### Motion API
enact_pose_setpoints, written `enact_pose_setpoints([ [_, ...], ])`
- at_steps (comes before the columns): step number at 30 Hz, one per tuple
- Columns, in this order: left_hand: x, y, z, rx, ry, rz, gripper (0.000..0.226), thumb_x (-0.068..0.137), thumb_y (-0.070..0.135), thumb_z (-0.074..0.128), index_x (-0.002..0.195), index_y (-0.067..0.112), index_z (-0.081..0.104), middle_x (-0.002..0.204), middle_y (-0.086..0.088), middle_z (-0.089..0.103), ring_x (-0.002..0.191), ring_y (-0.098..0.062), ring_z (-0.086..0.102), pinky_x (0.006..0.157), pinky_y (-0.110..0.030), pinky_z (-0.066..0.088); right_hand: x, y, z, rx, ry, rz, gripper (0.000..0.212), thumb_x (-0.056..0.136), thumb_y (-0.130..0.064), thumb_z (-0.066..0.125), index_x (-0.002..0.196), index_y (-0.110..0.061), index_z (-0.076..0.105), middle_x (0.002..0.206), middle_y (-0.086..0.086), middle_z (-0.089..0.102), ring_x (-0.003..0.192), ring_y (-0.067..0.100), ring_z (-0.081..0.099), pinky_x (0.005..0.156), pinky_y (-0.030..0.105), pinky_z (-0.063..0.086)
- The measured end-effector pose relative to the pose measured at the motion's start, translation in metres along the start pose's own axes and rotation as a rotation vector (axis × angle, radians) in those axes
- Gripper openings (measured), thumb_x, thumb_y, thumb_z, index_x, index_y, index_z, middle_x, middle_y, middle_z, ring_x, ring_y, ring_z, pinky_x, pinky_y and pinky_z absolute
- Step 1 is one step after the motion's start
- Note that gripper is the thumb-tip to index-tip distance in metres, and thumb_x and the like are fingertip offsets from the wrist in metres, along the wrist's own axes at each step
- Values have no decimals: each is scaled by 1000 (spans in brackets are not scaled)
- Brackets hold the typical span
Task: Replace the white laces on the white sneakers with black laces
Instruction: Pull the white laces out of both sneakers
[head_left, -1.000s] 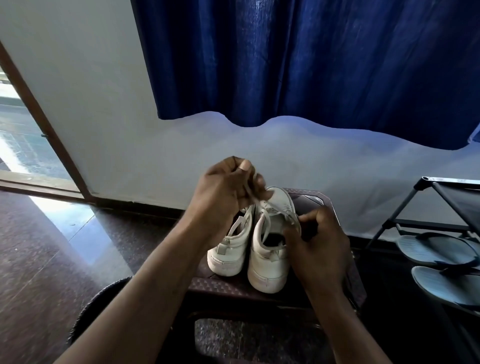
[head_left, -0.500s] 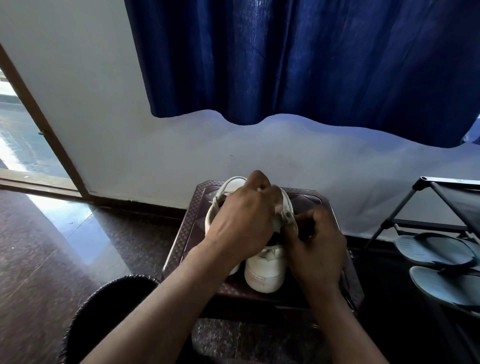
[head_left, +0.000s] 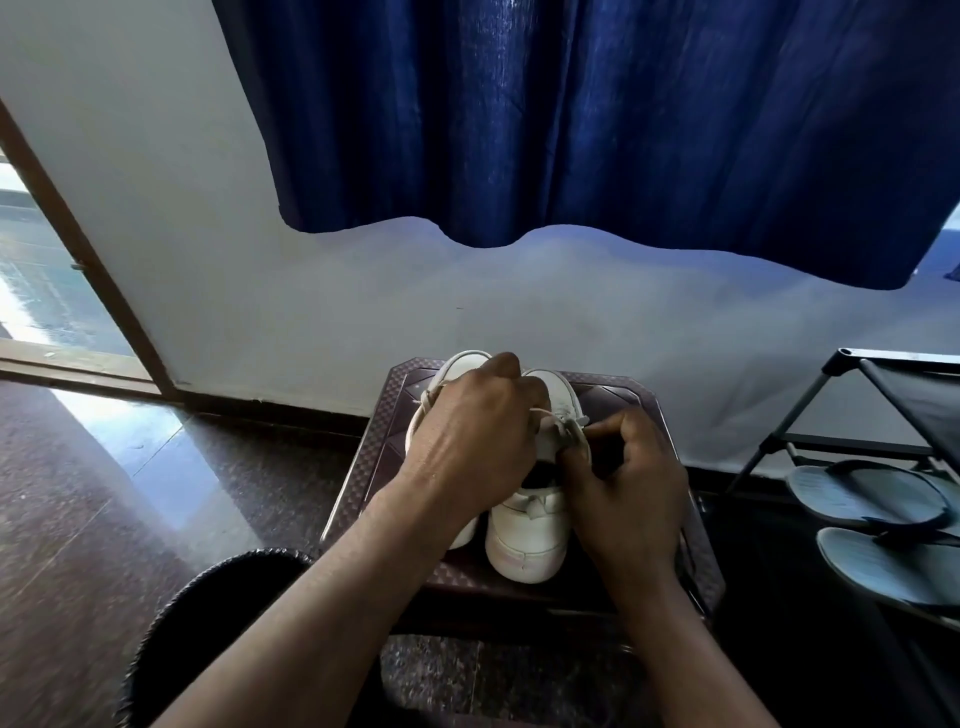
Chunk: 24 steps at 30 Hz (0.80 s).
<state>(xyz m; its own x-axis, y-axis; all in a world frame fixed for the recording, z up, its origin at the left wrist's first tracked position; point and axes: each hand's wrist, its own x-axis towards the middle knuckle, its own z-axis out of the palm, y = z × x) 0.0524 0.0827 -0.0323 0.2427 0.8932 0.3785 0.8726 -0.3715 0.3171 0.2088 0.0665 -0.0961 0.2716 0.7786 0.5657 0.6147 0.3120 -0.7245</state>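
The left hand (head_left: 475, 441), which a second ago was raised above the shoes and drew the white lace (head_left: 558, 423) up taut, has come down over them. It now hides most of the left sneaker (head_left: 457, 364). The lace is now only a short slack stretch between that hand and the right hand (head_left: 631, 499), whose fingertips have shifted onto it at the right sneaker (head_left: 524, 545).

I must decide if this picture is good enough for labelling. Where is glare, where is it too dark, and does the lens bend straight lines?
Head view: daylight glares on the polished floor beside the doorway; head view: the left hand, the right hand and the white lace between them are dim but not blurred; head view: the wide lens makes the door frame lean.
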Motion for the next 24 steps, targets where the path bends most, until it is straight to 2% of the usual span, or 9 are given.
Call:
enact_pose_setpoints([
  [3,4,2,-3,-385,74,-149,12,95,14,65,89,22,72,99,10,64,83,-9,63,73,-30,48,0,0,0,-12,-4,8,17,76,-35,70,82,-22,60,83,-10,63,71,8,56,62,31,40],
  [6,5,3,-20,-1133,-16,-395,17,106,7,53,93,2,63,92,1,76,48,-5,53,50,-20,39,1,0,-1,-19,-5,5,16,76,-33,69,82,-20,61,83,-9,63,71,6,53,62,26,36],
  [8,4,5,-20,-1251,-44,-468,23,109,15,51,91,4,61,77,-7,66,42,-9,38,43,-22,31,1,-1,-1,-13,-15,20,17,76,-35,68,82,-21,62,83,-10,63,73,5,53,62,16,35],
  [12,11,-6,-16,-1168,219,-555,19,106,24,57,88,19,62,62,10,49,52,-10,37,53,-29,28,1,0,-2,-9,-14,34,17,75,-36,67,83,-22,62,83,-10,63,73,5,54,63,18,34],
  [14,14,-19,-28,-836,280,-433,18,103,30,61,88,20,64,65,13,55,58,-11,45,55,-30,34,0,-2,-1,-4,-8,29,15,75,-34,66,82,-22,62,82,-11,63,73,5,54,64,21,35],
  [16,11,-26,-33,-408,240,-341,13,97,31,64,87,24,69,73,13,62,69,-10,58,58,-24,40,0,-4,-1,13,-10,56,14,74,-33,67,83,-24,62,82,-13,63,77,2,57,65,13,35],
  [18,5,-29,-32,-131,187,-284,7,90,27,65,91,27,72,86,11,64,86,-18,62,67,-28,46,1,-5,0,45,-15,69,15,74,-28,72,87,-26,64,86,-15,65,81,0,59,69,7,37],
  [22,-4,-22,-24,-71,125,-207,37,79,33,70,115,41,61,122,7,51,113,-24,44,92,-42,46,7,-10,-2,144,-71,6,25,81,-14,75,101,-27,68,99,-14,67,90,6,64,80,21,49],
  [24,-7,-14,-28,-50,168,-147,26,82,47,70,107,42,63,124,12,48,119,-22,39,92,-42,42,13,-11,-1,149,-115,-31,24,80,-17,70,102,-28,69,101,-17,66,93,12,65,81,34,53],
])
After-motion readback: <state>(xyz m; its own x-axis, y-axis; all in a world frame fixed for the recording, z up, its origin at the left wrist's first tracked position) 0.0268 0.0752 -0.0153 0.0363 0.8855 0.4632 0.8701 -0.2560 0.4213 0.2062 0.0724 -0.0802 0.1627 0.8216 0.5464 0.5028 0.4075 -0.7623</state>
